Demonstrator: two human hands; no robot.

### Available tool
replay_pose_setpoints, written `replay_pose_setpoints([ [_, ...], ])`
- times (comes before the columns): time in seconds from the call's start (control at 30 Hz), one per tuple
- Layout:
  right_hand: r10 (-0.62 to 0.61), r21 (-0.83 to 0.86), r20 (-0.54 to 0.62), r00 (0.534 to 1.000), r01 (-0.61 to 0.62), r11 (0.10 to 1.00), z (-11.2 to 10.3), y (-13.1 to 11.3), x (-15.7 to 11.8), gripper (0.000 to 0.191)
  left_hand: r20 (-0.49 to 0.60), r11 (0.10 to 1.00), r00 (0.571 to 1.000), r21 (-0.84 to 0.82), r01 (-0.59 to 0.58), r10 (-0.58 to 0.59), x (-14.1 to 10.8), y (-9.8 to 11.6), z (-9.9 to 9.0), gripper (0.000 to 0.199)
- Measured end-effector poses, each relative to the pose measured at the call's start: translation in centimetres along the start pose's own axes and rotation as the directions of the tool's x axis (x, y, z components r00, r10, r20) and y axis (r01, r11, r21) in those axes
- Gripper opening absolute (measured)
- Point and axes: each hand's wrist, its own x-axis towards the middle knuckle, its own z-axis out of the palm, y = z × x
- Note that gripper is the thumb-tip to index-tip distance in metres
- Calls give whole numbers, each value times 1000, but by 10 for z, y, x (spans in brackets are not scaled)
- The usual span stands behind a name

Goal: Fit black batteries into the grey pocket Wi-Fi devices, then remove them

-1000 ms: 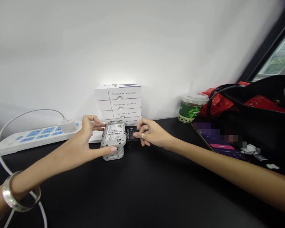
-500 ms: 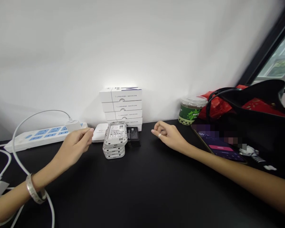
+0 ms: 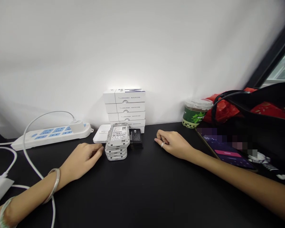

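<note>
Left hand point(image 3: 83, 158) dropped to black desk point(image 3: 142, 193) | right hand point(image 3: 172, 144) likewise loosely curled, empty | white wall point(image 3: 142, 47)

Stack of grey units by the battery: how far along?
Done-looking: the grey-rimmed devices sit stacked, labels up, beside the black 3000 mAh battery. In hand: nothing; the left hand rests empty on the black desk by the stack, the right hand loosely curled right of the battery. Left: unclear; white boxes stand piled by the wall, a flat white unit beside the stack.
</note>
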Motion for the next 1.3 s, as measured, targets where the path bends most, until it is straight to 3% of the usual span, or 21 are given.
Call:
replay_pose_setpoints([
  [0.37, 1, -33, 8, 1000, -1, 999, -1, -1, -1, 31, 56, 995, 998, 102, 9, -14, -1, 1, 1, 47],
  [0.9, -15, 18, -16, 1000, 16, 1000, 2, 0, 0, 24, 41, 993, 999, 117, -20, 15, -1, -1, 3, 39],
  [1.03, -7, 84, -44, 999, 11, 996, 4, 4, 1, 21, 34, 994, 999, 107, -27, 23, -1, 0, 2, 37],
  [1.17, 91, 235, -150, 984, -54, 970, 1, 11, 6, 28, 28, 995, 999, 97, -34, 31, -1, 3, 1, 36],
  [1.3, 107, 406, -166, 980, -31, 913, -14, -10, 14, 43, 21, 995, 999, 98, -38, 36, -1, 6, 0, 36],
])
